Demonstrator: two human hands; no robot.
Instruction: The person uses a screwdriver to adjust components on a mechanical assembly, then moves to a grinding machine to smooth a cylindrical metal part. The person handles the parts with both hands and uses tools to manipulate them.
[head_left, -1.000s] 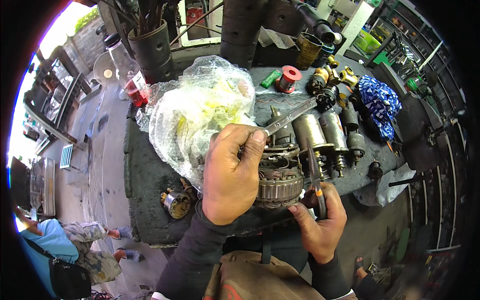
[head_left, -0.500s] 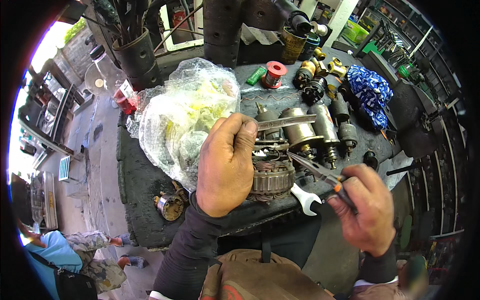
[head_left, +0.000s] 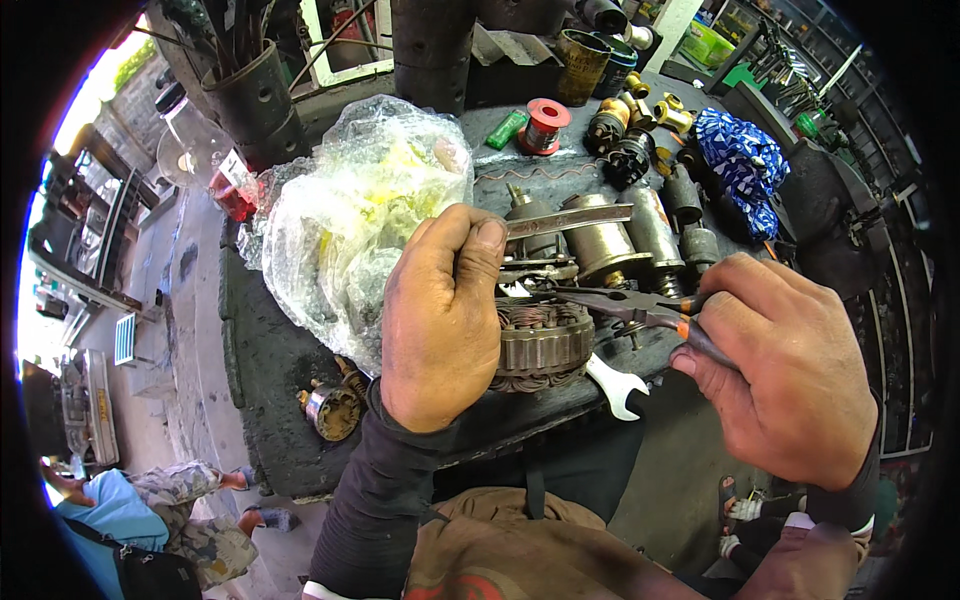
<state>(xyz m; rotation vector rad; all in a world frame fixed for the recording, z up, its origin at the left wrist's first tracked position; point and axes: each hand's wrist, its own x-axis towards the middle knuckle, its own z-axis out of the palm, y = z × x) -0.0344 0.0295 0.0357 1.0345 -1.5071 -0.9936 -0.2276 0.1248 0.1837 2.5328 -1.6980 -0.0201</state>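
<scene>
My left hand [head_left: 443, 320] is closed round a flat steel wrench [head_left: 566, 218], held level over an alternator core [head_left: 545, 345] with exposed copper windings. My right hand [head_left: 775, 365] grips long-nose pliers [head_left: 680, 312] with orange-and-dark handles; their narrow jaws reach left to the metal fittings on top of the core. Whether the tips bite on anything I cannot make out. A shiny open-end spanner [head_left: 619, 385] lies at the core's right. Behind are several cylindrical metal solenoids [head_left: 605, 250]. Left of my left hand is crumpled bubble wrap [head_left: 350, 220].
The dark bench [head_left: 260, 370] also holds a small round part [head_left: 330, 410], a red spool [head_left: 543, 127], brass parts [head_left: 675, 115], a patterned cloth [head_left: 740, 165] and a clear bottle [head_left: 205, 150]. A seated person [head_left: 140, 530] is at lower left; another person's feet [head_left: 735, 505] show at lower right.
My right hand and pliers have moved right and up, swinging the jaws from upright to pointing left at the core's top. The wrench in my left hand has dropped from tilted to level.
</scene>
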